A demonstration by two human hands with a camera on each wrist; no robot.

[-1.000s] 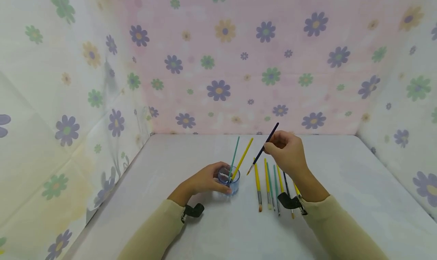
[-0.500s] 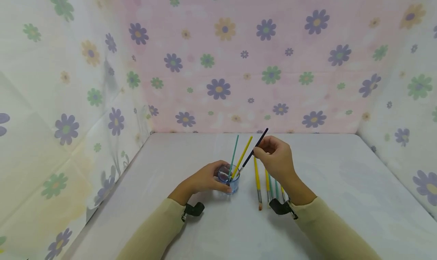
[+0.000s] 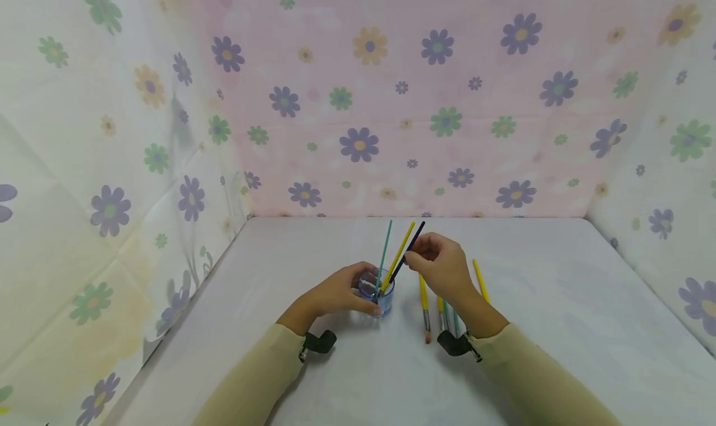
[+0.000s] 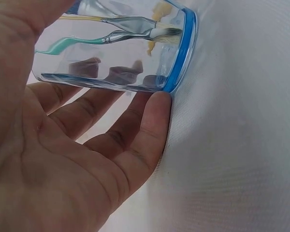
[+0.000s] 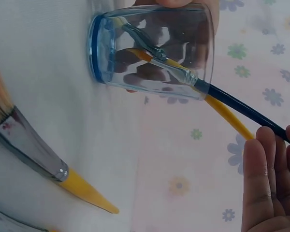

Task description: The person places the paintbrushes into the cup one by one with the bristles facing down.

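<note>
My left hand (image 3: 335, 296) curls round a clear glass (image 3: 385, 306) with a blue base, which stands upright on the table. Leaning in the glass are a teal paintbrush (image 3: 385, 247) and a yellow paintbrush (image 3: 403, 242). Between thumb and fingers, my right hand (image 3: 443, 269) pinches a dark paintbrush (image 3: 416, 237) by its handle. The right wrist view shows the dark brush's bristles and metal ferrule (image 5: 176, 72) inside the glass, with its handle (image 5: 246, 110) slanting out over the rim. Both bristle tips of the standing brushes (image 4: 166, 35) show through the glass in the left wrist view.
Right of the glass, several paintbrushes lie on the white table (image 3: 358, 376), partly under my right arm. Nearest is a yellow-handled brush (image 3: 424, 295); another yellow handle (image 3: 480, 278) sticks out beyond the wrist. Flowered cloth (image 3: 414, 146) walls the back and sides.
My right hand has moved left and down, carrying the dark paintbrush from beside the glass until its bristle end is inside. The left hand has stayed in place on the glass.
</note>
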